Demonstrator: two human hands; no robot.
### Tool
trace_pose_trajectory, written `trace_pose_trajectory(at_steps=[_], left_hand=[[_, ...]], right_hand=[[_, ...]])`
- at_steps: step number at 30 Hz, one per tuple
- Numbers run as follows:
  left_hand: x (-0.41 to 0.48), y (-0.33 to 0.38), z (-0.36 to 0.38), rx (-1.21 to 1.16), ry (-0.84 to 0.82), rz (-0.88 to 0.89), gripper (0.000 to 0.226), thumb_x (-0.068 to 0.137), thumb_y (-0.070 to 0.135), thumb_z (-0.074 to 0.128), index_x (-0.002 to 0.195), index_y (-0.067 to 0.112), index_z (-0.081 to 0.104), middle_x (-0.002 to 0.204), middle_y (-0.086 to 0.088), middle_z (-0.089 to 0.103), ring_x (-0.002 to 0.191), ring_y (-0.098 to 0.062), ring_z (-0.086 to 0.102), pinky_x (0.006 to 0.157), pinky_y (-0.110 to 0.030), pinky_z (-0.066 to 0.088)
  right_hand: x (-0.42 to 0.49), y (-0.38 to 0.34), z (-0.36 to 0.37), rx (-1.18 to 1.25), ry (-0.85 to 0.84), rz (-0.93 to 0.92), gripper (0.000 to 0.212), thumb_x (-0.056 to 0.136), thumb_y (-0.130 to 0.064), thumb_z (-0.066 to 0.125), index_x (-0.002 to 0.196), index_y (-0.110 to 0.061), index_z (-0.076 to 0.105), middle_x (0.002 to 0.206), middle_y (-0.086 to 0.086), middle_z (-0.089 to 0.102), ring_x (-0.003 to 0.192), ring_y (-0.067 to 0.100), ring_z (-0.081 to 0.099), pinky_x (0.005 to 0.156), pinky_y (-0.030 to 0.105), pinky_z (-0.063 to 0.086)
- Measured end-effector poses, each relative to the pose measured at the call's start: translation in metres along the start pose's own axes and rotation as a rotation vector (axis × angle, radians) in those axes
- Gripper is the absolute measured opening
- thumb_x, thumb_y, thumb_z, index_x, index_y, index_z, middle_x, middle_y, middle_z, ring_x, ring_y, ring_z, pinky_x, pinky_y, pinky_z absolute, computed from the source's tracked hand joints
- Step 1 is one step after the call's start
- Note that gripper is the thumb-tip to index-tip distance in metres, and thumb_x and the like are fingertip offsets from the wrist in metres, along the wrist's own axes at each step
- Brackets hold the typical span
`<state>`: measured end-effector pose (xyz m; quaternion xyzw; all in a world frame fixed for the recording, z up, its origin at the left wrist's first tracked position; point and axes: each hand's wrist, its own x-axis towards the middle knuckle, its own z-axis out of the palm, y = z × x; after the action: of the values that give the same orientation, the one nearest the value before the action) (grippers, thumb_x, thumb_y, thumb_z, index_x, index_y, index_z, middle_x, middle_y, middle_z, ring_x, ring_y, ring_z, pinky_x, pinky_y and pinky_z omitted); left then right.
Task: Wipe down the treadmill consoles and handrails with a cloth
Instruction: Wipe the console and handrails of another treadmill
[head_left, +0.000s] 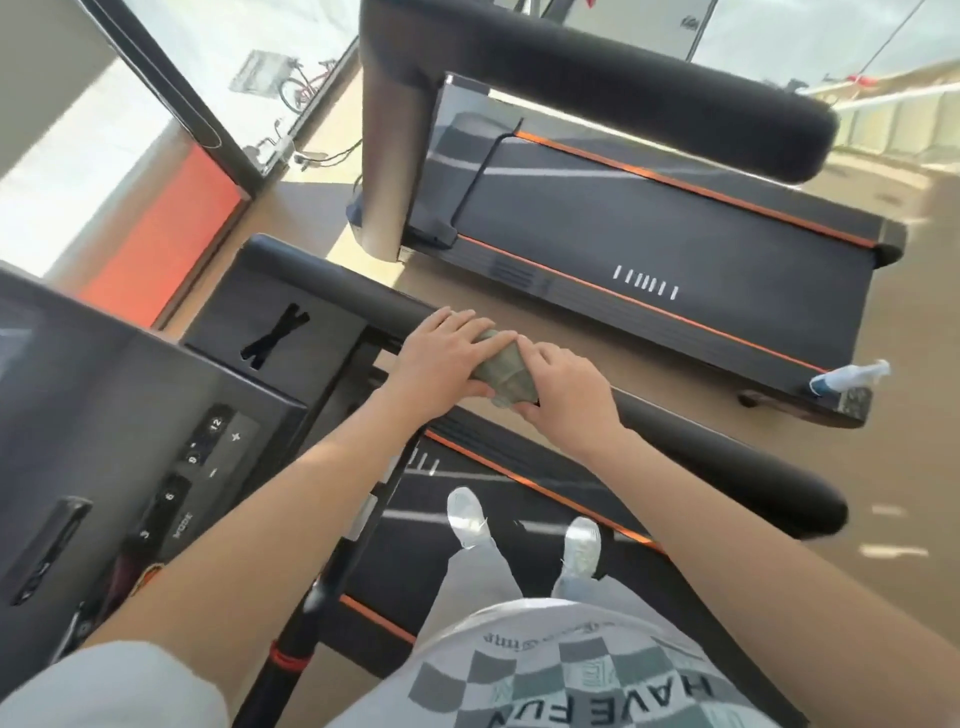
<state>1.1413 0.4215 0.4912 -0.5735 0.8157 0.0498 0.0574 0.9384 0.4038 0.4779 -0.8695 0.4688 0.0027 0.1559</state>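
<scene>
While the person stands in white shoes on the belt of the near treadmill, both hands meet on its black padded handrail, which runs from ten o'clock to four o'clock across the middle of the view. Wrapped round that rail, near the centre, sits the grey-green cloth. The left hand lies over the rail on the cloth's nine o'clock side, fingers curled over the top and thumb tucked beneath, gripping the cloth's end against the padding. The right hand closes on the cloth from its four o'clock side, fingers bent onto the fabric and thumb below. The two hands nearly touch above the cloth. The console with its numbered buttons fills the view at eight o'clock. A second treadmill stands at one o'clock, and a spray bottle lies on its rear corner at three o'clock. Beyond the window at eleven o'clock stands a bicycle.
</scene>
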Motion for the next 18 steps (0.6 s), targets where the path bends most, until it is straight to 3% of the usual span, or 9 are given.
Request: trace_pose_trajectory(at_steps=[5,10,18], left_hand=[[0.015,0.057,0.009,-0.012,0.063,0.084,0.078,0.078,0.054,0.077,0.146,0.027,0.053,0.135,-0.007,0.063,0.128,-0.03,0.056,0.115,-0.047,0.037],[0.033,0.125,0.011,-0.029,0.061,0.156,0.08,0.076,0.056,0.078,0.146,0.026,0.053,0.132,-0.007,0.065,0.125,-0.029,0.059,0.114,-0.047,0.04],[0.059,0.21,0.012,-0.07,0.08,0.282,0.078,0.081,0.059,0.073,0.147,0.025,0.051,0.132,-0.005,0.065,0.121,-0.026,0.06,0.107,-0.042,0.043]], right_hand=[[-0.056,0.041,0.005,-0.02,0.155,0.066,0.081,0.07,-0.041,0.088,0.137,-0.009,0.055,0.119,0.007,0.066,0.106,0.027,0.064,0.095,0.039,0.051],[-0.116,0.083,0.007,-0.028,0.284,0.168,0.075,0.073,-0.039,0.086,0.135,-0.007,0.059,0.127,0.01,0.065,0.115,0.028,0.061,0.105,0.041,0.045],[-0.19,0.143,0.003,0.016,0.374,0.32,0.073,0.073,-0.034,0.086,0.137,-0.009,0.058,0.131,0.01,0.063,0.122,0.028,0.057,0.109,0.043,0.043]])
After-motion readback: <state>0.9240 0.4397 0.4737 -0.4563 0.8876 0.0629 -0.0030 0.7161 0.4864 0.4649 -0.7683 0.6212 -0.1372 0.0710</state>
